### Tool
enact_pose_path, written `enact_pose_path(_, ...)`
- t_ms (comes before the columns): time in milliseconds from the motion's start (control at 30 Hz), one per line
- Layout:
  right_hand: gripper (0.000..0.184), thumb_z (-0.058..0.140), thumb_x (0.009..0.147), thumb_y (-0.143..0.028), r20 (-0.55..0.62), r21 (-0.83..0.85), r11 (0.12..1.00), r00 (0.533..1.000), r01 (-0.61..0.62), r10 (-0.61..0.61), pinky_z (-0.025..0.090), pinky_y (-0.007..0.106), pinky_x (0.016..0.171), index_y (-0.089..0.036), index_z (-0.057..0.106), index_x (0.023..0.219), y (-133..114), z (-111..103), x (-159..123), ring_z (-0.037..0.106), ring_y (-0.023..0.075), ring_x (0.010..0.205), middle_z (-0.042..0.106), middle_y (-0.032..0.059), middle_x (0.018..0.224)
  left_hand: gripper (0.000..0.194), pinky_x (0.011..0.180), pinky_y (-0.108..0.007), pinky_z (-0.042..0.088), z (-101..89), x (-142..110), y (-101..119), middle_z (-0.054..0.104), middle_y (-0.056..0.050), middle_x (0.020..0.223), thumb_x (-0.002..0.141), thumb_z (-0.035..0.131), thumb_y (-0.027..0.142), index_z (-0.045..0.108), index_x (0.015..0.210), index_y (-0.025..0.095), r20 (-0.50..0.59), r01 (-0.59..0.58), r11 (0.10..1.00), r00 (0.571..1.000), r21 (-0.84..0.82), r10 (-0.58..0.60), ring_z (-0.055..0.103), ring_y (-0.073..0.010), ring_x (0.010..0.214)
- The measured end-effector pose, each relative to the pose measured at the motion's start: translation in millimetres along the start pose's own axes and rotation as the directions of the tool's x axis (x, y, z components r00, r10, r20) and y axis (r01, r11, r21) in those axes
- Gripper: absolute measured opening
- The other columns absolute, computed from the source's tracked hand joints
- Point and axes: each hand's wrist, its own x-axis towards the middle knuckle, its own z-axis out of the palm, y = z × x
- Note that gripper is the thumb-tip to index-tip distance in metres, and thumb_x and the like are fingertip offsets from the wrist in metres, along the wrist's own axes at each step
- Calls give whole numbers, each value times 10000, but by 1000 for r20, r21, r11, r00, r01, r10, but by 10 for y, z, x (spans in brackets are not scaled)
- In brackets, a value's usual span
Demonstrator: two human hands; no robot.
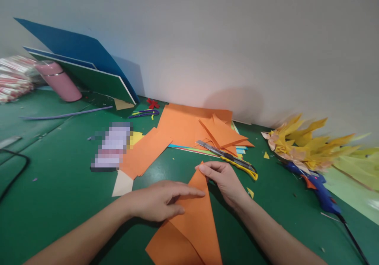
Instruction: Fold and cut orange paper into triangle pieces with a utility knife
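Note:
A folded sheet of orange paper (194,221) lies on the green table in front of me, its narrow point aimed away from me. My right hand (223,180) pinches that tip between thumb and fingers. Flat across the paper's left side rests my left hand (164,200), fingers stretched out and thumb apart, touching the surface. Just beyond my right hand is a yellow utility knife (239,165) with its blade out. Behind it sit a stack of orange sheets (186,124) and folded orange pieces (222,132).
Left of the stack are orange strips (149,152) and a blurred-out phone (114,146). Blue and green boards (89,71) lean on the wall beside a pink bottle (60,81). At right lie a blue glue gun (324,192) with a cord and yellow paper leaves (308,146).

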Motion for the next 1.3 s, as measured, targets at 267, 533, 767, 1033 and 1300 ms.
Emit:
enact_pose_path(267,338,815,566,-494,29,159,987,999,-28,24,384,228,495,-179,747,670,-63,-38,18,451,76,481,556,-24,523,718,867,-305,442,-7,-10,20,482,-20,1422,776,467,100,339,1445,325,30,4,999,1000,40,-5,555,-235,1102)
enact_pose_path(533,366,814,572,-501,101,134,991,995,-25,11,411,233,512,-162,716,668,-52,-43,33,479,84,494,572,-25,537,732,782,-278,462,4,-17,0,469,-19,1433,771,461,116,313,1455,330,19,-3,999,1000,45,2,584,-207,982)
enact_pose_path(767,328,833,552,-449,113,125,991,993,-39,25,393,246,512,-174,658,592,-67,-13,16,469,89,491,582,-33,539,727,748,-276,466,9,-15,-6,544,-23,1363,754,480,128,354,1438,337,-8,-34,998,999,45,34,601,-208,913)
enact_pose_path(1033,335,829,558,-420,89,123,992,996,-28,17,363,234,530,-173,604,530,-66,-3,-10,448,82,503,547,-46,515,787,736,-258,476,-8,-16,15,476,11,1433,722,476,87,331,1443,366,4,-46,999,999,25,46,609,-213,980)
enact_pose_path(1300,409,804,540,-538,-60,249,968,997,-27,43,413,244,511,-185,653,680,-54,-37,51,470,87,493,575,-30,617,754,972,-356,445,-10,-19,-28,288,4,1542,799,466,85,250,1475,340,-14,-10,998,1000,-65,9,426,-273,1306)
